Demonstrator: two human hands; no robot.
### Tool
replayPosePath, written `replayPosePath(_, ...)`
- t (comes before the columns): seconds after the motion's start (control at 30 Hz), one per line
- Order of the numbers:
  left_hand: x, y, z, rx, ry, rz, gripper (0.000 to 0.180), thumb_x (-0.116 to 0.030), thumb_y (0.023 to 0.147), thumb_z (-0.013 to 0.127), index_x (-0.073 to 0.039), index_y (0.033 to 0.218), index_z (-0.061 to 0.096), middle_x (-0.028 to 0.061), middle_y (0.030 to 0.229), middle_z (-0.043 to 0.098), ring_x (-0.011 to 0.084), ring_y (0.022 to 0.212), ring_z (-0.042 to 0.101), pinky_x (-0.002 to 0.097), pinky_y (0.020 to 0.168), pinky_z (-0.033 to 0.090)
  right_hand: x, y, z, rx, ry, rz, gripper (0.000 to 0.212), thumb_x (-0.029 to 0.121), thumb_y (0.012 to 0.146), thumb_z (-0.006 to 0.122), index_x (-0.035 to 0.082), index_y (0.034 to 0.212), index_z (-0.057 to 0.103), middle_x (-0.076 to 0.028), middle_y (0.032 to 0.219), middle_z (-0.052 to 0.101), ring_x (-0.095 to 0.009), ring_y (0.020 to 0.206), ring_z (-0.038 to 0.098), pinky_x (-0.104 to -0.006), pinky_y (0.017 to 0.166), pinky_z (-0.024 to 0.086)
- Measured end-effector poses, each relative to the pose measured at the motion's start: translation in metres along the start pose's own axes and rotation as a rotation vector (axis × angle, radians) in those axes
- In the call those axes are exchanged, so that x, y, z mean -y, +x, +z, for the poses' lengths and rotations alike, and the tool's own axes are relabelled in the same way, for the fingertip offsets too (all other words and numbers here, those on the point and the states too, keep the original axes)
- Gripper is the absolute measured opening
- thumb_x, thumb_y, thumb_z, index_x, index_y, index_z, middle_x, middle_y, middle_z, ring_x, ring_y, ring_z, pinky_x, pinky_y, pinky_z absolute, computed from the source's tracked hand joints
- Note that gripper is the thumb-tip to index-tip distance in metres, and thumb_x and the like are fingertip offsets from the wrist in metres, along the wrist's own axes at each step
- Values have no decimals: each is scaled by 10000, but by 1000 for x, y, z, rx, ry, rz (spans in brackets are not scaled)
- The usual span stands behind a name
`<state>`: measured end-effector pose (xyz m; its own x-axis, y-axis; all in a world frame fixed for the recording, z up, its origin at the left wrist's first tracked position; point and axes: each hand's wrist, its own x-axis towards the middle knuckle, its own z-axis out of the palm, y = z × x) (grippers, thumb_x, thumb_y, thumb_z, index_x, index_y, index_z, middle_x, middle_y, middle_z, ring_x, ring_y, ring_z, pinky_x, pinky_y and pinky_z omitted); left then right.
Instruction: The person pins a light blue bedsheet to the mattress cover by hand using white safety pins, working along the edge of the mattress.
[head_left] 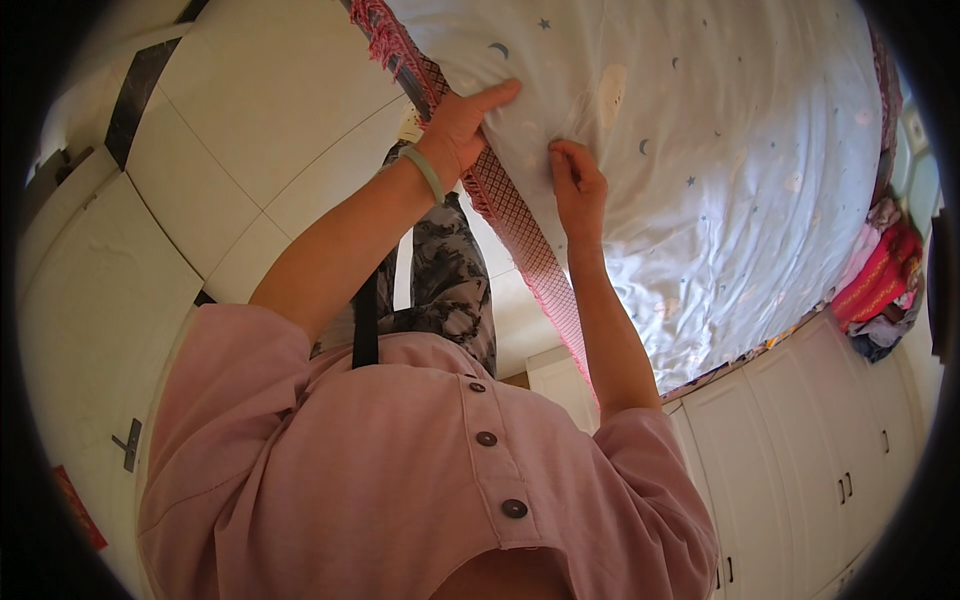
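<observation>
A pale bed cover (720,180) printed with small moons and stars spreads over the bed, wrinkled and shiny toward the near right. At its left edge is my left hand (458,128), a light green bangle on the wrist. The thumb stretches over the cloth while the other fingers are tucked out of sight at the edge. Farther in on the cover, my right hand (578,182) pinches the cloth between thumb and curled fingers, and creases run out from the fingertips. A dark red patterned border (515,215) with pink fringe hangs along the bedside below both hands.
Pale floor tiles (230,140) with dark strips lie to the left, beside a white door (100,330) with a dark handle. White cabinets (790,430) line the near right. Red and grey cloths (880,285) are heaped at the bed's right end.
</observation>
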<state>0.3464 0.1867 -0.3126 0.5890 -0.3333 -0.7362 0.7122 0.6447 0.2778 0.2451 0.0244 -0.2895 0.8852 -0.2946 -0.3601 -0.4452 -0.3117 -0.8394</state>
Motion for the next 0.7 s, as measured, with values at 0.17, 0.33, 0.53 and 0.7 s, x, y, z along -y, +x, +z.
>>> replayPosePath(0.17, 1, 3, -5, 8, 7, -32, 465, -81, 783, 761, -23, 1202, 568, 102, 1178, 616, 258, 1083, 597, 409, 936, 504, -4, -2, -1, 11, 24, 16, 133, 68, 916, 593, 41, 1030, 657, 36, 740, 558, -34, 613, 448, -197, 538, 370)
replayPosePath(0.33, 1, 2, -3, 3, 20, -26, 463, -81, 795, 754, -28, 1212, 560, 103, 1190, 611, 258, 1086, 598, 408, 934, 512, -1, -3, -3, 32, 0, 47, 146, 64, 910, 598, 38, 1035, 669, 24, 759, 590, -42, 633, 479, -200, 574, 402)
replayPosePath(0.53, 5, 0, -1, -1, 54, 57, 476, -93, 760, 778, -6, 1182, 575, 93, 1130, 637, 246, 1030, 612, 379, 922, 491, 11, 3, -3, 39, -128, 18, 144, 53, 885, 608, 21, 1007, 678, -36, 696, 604, -71, 632, 501, -224, 600, 427)
replayPosePath(0.7, 14, -2, 2, -58, 209, 164, 485, -106, 749, 787, 8, 1171, 577, 83, 1081, 648, 208, 971, 617, 336, 861, 496, 10, 8, 11, -6, -151, 48, 174, 89, 865, 603, 40, 1011, 683, -96, 738, 658, -140, 651, 589, -271, 638, 468)
